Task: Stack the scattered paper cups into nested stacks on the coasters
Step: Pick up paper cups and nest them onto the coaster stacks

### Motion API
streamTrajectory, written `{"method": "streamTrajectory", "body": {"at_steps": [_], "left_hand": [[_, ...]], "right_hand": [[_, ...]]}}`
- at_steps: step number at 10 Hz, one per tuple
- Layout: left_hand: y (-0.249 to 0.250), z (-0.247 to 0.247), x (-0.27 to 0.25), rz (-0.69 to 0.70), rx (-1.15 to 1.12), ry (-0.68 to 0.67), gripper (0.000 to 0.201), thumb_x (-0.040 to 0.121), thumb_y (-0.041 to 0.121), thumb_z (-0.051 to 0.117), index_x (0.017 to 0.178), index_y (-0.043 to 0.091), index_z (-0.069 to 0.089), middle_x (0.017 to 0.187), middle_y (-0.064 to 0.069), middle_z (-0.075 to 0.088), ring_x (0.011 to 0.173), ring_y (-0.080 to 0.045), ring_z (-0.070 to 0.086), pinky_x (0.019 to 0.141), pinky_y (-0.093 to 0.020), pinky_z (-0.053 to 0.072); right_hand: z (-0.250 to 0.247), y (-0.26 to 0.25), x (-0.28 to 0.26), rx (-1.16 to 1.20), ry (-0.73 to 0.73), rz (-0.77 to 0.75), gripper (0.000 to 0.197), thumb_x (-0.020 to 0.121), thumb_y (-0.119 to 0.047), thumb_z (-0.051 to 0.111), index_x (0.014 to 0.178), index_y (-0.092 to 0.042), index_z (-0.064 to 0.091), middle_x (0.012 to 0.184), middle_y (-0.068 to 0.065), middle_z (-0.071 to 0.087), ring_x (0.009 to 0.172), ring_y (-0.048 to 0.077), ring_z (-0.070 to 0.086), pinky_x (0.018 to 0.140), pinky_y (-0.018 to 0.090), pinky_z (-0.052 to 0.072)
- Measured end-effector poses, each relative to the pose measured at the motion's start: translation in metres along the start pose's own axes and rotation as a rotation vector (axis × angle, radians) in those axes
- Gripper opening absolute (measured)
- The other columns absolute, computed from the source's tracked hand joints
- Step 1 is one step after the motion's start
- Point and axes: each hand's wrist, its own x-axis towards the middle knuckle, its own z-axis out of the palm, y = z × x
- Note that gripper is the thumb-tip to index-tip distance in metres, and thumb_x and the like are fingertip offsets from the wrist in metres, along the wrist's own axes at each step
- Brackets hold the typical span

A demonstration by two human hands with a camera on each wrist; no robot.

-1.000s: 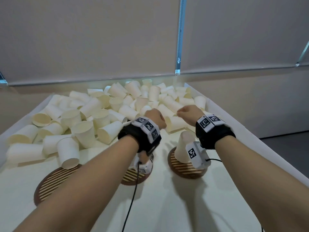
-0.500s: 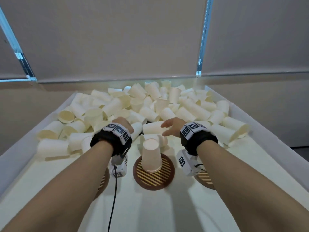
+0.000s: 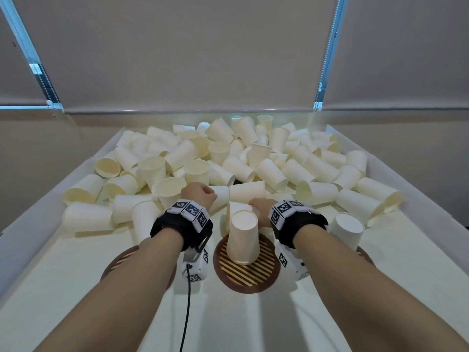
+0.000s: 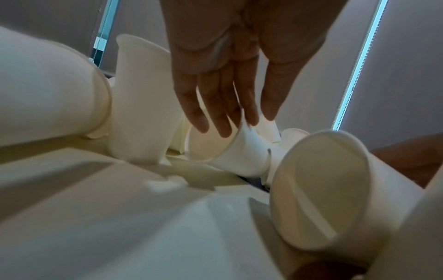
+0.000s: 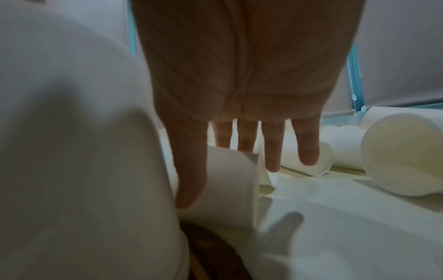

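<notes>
One paper cup stands upside down on the middle striped coaster. Just behind it lies a cup; my right hand grips it, thumb along its near side and fingers over the far side. The right wrist view shows that hand straddling the same cup. My left hand reaches a lying cup at the pile's front. In the left wrist view that hand pinches this cup's rim, fingers inside the mouth and thumb outside.
A big pile of loose cups fills the far half of the white walled tray. Another upside-down cup stands by my right wrist. A left coaster shows partly under my left forearm. A black cable hangs from the left wrist.
The view has swung left and centred on the tray. Both hands dropped onto cups at the pile's front; the right hand, spread half a second ago, now wraps a cup.
</notes>
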Motion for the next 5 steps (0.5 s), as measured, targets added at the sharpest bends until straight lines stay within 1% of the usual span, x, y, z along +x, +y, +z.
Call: {"method": "streamTrajectory", "body": {"at_steps": [1, 2, 3, 4, 5], "left_hand": [[0.000, -0.006, -0.001, 0.008, -0.058, 0.078, 0.019, 0.087, 0.012, 0.057, 0.102, 0.009, 0.069, 0.108, -0.010, 0.068, 0.101, -0.027, 0.061, 0.077, -0.025, 0.041], [0.001, -0.015, -0.002, 0.015, -0.137, 0.150, 0.023, 0.090, 0.009, 0.050, 0.106, 0.007, 0.067, 0.112, -0.012, 0.065, 0.104, -0.029, 0.058, 0.076, -0.024, 0.037], [0.005, -0.025, -0.004, 0.039, -0.210, 0.197, 0.027, 0.093, 0.005, 0.043, 0.109, 0.004, 0.065, 0.118, -0.012, 0.064, 0.113, -0.027, 0.055, 0.085, -0.025, 0.038], [0.014, -0.032, -0.011, 0.075, -0.241, 0.154, 0.031, 0.094, 0.004, 0.039, 0.110, 0.003, 0.065, 0.122, -0.010, 0.062, 0.118, -0.026, 0.052, 0.094, -0.026, 0.036], [0.024, -0.032, -0.020, 0.106, -0.325, 0.079, 0.033, 0.097, 0.010, 0.037, 0.115, 0.005, 0.064, 0.128, -0.008, 0.059, 0.123, -0.025, 0.049, 0.099, -0.027, 0.034]], "right_hand": [[0.006, -0.001, -0.001, 0.015, 0.026, 0.020, 0.067, 0.078, -0.023, 0.072, 0.137, -0.017, 0.040, 0.136, 0.011, 0.050, 0.123, 0.032, 0.050, 0.100, 0.039, 0.042], [0.007, 0.009, 0.016, -0.001, 0.101, -0.010, 0.078, 0.071, -0.036, 0.073, 0.137, -0.023, 0.033, 0.131, 0.007, 0.053, 0.115, 0.030, 0.055, 0.096, 0.044, 0.047], [-0.016, 0.006, -0.007, 0.077, 0.112, 0.020, 0.076, 0.071, -0.033, 0.076, 0.136, -0.015, 0.040, 0.129, 0.007, 0.056, 0.116, 0.028, 0.056, 0.100, 0.039, 0.045], [-0.040, 0.004, -0.032, 0.218, 0.182, -0.029, 0.069, 0.075, -0.026, 0.076, 0.135, -0.014, 0.045, 0.132, 0.007, 0.054, 0.122, 0.026, 0.051, 0.099, 0.030, 0.039], [-0.055, -0.003, -0.051, 0.414, 0.259, -0.167, 0.066, 0.068, -0.024, 0.082, 0.128, -0.019, 0.054, 0.123, 0.003, 0.056, 0.108, 0.020, 0.053, 0.089, 0.026, 0.041]]}}
